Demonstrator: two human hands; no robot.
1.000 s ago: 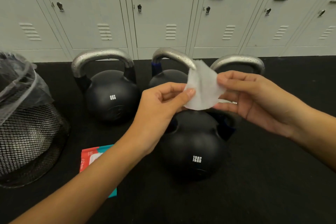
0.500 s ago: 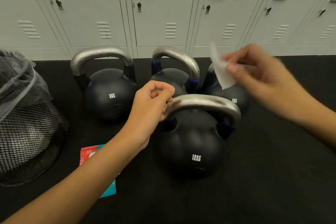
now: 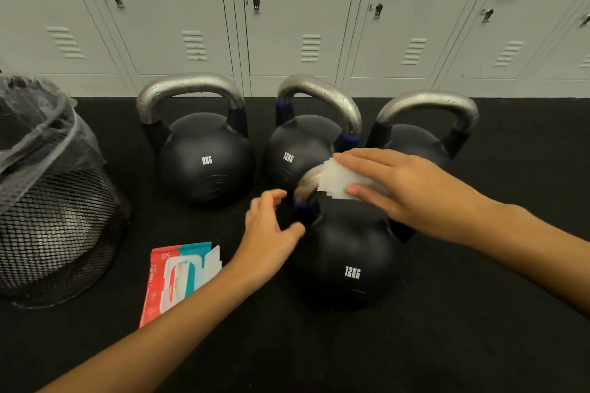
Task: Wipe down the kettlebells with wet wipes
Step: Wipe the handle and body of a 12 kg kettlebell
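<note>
Four black kettlebells with silver handles stand on the black floor. The nearest, marked 12KG (image 3: 348,252), is in front of me. My right hand (image 3: 408,182) lies over its handle and holds a white wet wipe (image 3: 335,180) against the metal, fingers on top and thumb underneath. My left hand (image 3: 268,233) hovers by the left end of that handle, blurred, with its fingers loosely spread and nothing in them. Behind stand an 8KG kettlebell (image 3: 204,163), another 12KG one (image 3: 300,150) and a third (image 3: 412,137) partly hidden by my right hand.
A red and teal pack of wet wipes (image 3: 178,274) lies on the floor with its flap open, left of my left arm. A black mesh bin (image 3: 54,217) with a plastic liner stands at the far left. Grey lockers (image 3: 287,9) line the back.
My left hand let go of the wipe and dropped beside the front kettlebell. My right hand swung the wipe up to the right, then brought it down onto the front handle.
</note>
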